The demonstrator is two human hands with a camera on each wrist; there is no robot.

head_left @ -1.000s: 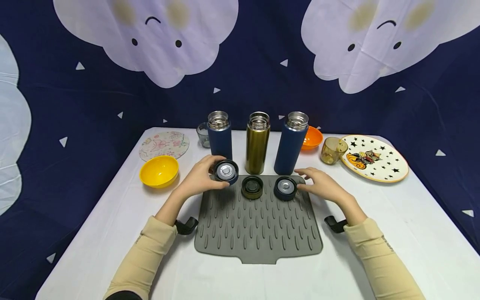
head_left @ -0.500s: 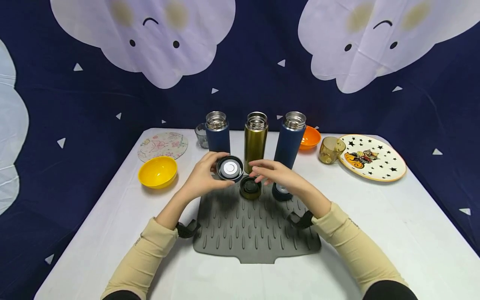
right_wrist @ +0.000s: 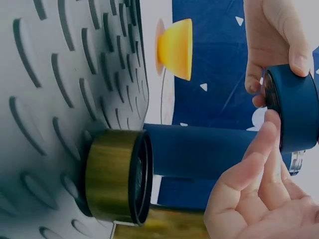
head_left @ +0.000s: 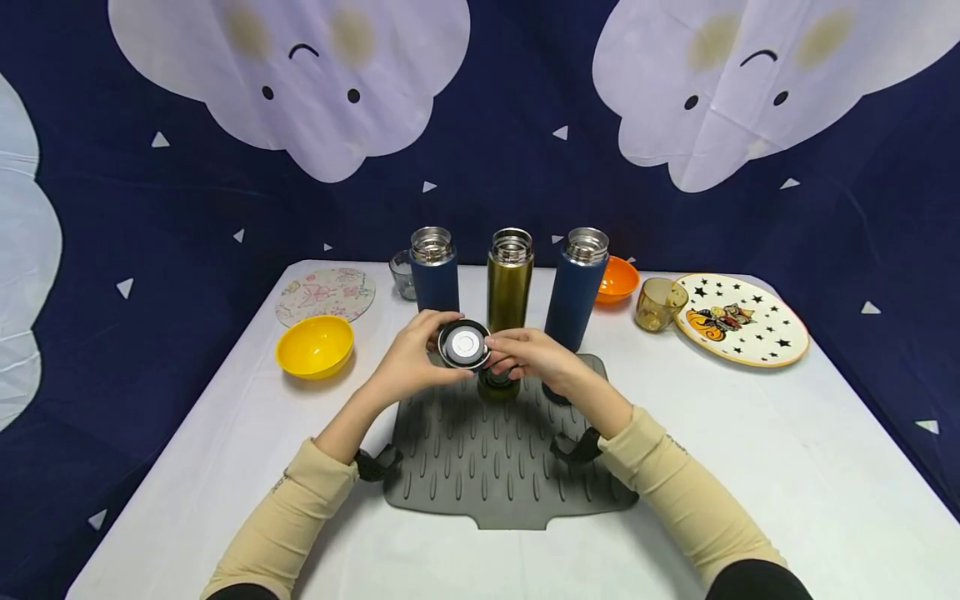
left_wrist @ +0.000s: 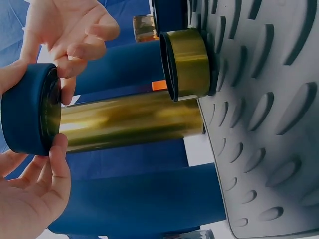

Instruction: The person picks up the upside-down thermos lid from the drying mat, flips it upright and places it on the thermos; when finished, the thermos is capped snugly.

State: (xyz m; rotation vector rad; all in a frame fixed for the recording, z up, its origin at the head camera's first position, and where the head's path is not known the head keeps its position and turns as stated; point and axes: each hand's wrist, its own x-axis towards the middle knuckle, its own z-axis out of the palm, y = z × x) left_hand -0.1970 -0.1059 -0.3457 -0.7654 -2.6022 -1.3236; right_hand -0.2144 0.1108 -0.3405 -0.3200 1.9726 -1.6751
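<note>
Blue bottle lid (head_left: 464, 344) (its inner side faces the head view) is up above the grey ridged mat (head_left: 511, 493), its rim pinched by both the left hand (head_left: 411, 360) and the right hand (head_left: 542, 357).

- Head view bright, evenly lit.
- Soft shadows on the grey mat (head_left: 510, 492) and beneath the yellow bowl (head_left: 315, 346).
- Wrist views dimmer, bluish.
- Glare streaks the gold bottle (left_wrist: 134, 122).
- Blue lid (left_wrist: 25, 109) fairly sharp.
</note>
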